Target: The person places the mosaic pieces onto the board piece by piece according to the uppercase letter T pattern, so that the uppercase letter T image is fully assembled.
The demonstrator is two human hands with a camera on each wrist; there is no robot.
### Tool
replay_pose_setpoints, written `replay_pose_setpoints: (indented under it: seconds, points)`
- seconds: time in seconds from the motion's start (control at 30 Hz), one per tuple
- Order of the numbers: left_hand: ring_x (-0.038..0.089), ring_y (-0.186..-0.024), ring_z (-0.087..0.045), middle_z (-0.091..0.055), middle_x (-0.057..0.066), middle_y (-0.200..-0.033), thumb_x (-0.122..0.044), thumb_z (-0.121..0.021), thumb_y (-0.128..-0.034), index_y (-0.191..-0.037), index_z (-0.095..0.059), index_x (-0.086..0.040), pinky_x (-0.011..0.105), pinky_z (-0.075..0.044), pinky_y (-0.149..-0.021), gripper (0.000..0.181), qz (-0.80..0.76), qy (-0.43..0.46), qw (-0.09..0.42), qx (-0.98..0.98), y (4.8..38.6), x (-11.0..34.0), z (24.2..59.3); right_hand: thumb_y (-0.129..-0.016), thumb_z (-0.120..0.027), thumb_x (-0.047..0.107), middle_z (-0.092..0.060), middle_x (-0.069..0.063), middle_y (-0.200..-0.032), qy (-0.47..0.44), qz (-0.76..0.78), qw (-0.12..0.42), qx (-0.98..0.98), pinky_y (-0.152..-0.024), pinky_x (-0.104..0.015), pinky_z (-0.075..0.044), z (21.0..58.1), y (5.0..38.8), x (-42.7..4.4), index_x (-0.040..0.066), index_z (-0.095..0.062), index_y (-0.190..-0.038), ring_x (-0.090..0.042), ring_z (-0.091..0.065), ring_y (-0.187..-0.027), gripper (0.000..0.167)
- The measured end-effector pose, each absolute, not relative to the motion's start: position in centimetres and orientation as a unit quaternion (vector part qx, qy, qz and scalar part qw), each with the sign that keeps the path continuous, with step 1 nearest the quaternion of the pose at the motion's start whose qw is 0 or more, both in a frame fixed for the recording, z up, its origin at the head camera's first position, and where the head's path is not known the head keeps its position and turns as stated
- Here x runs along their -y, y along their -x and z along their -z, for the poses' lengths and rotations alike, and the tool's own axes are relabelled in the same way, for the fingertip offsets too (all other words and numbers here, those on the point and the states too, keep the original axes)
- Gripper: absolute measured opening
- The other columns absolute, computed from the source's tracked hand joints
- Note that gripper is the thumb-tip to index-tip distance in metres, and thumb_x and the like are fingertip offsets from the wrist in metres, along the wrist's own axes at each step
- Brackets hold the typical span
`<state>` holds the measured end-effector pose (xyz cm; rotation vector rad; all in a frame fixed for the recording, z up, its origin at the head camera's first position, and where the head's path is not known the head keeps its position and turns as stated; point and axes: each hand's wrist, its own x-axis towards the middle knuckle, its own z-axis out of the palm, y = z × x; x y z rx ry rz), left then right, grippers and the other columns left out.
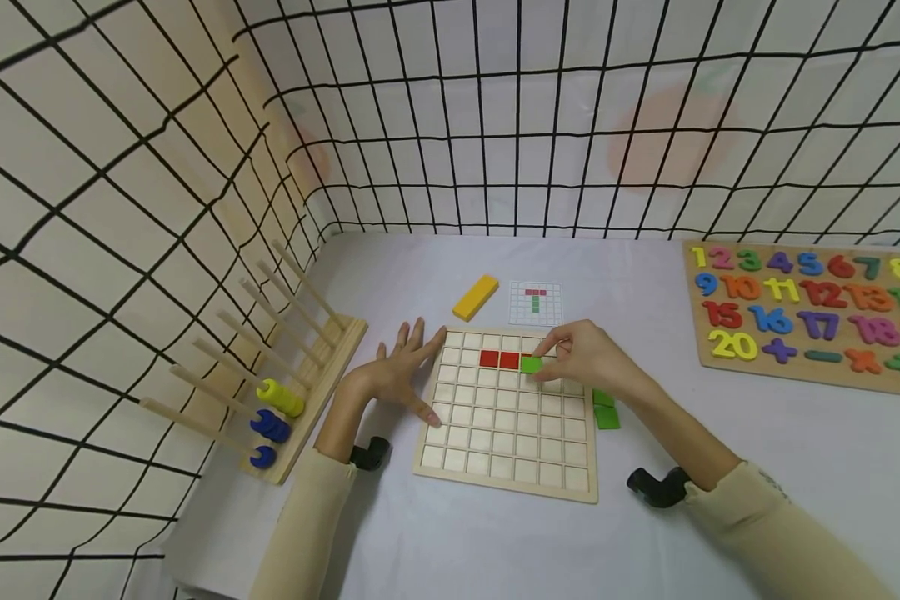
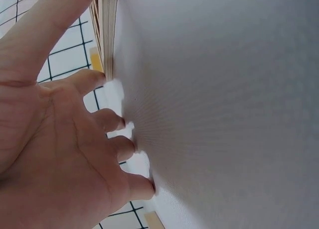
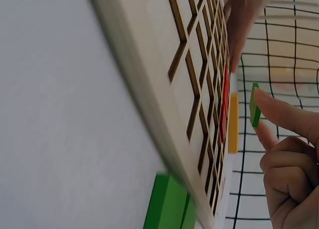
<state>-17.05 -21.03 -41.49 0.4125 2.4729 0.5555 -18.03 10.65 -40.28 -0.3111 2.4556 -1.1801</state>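
A wooden grid board (image 1: 506, 486) lies on the white table with two red square tiles (image 1: 489, 358) side by side in its upper rows. A red sliver shows beside them, mostly hidden by a green square tile (image 1: 531, 364). My right hand (image 1: 596, 358) pinches that green tile between thumb and forefinger; in the right wrist view the tile (image 3: 255, 105) is tilted and held above the board. With fingers spread, my left hand (image 1: 399, 373) rests at the board's left edge, thumb on the rim and other fingertips on the table (image 2: 224, 119).
More green tiles (image 1: 606, 410) lie against the board's right edge. Behind it are a yellow block (image 1: 476, 297) and a pattern card (image 1: 536, 303). A peg rack (image 1: 311, 408) with rings stands left, a number puzzle (image 1: 802, 304) right. Black wire mesh (image 1: 517, 133) encloses the back and left.
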Motion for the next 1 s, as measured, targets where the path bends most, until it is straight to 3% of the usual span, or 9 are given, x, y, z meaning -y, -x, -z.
replay_pose_setpoints:
  seconds: [0.43,0.73,1.0]
  points:
    - [0.036,-0.156,0.031,0.028,0.015,-0.169,-0.041,-0.098,-0.0666,-0.168,0.002,-0.027,0.07,0.014,-0.123,0.143,-0.205,-0.151,0.283,-0.925,17.1,20.9,41.4,-0.077,-0.09,0.013,-0.043,0.003,-0.063,0.113,0.408,0.218,-0.879,-0.054,-0.023,-0.028,41.1,18.2,-7.3,0.002,-0.074,-0.094,-0.015,-0.041,-0.063,0.026]
    - [0.037,-0.156,0.031,0.028,0.016,-0.169,-0.041,-0.098,-0.067,-0.168,0.003,-0.027,0.071,0.013,-0.123,0.143,-0.205,-0.152,0.282,-0.925,17.1,20.9,41.5,-0.076,-0.09,0.008,-0.044,0.002,-0.055,0.134,0.396,0.208,-0.884,-0.048,-0.021,-0.027,41.2,18.0,-7.1,0.001,-0.072,-0.09,-0.013,-0.039,-0.051,0.024]
    - [0.037,-0.156,0.031,0.029,0.016,-0.169,-0.041,-0.098,-0.0668,-0.168,0.004,-0.026,0.071,0.013,-0.123,0.144,-0.205,-0.152,0.286,-0.924,17.1,21.0,41.4,-0.074,-0.091,0.007,-0.044,0.002,-0.054,0.139,0.384,0.208,-0.889,-0.049,-0.021,-0.028,41.4,17.9,-6.9,0.001,-0.072,-0.092,-0.012,-0.04,-0.05,0.026]
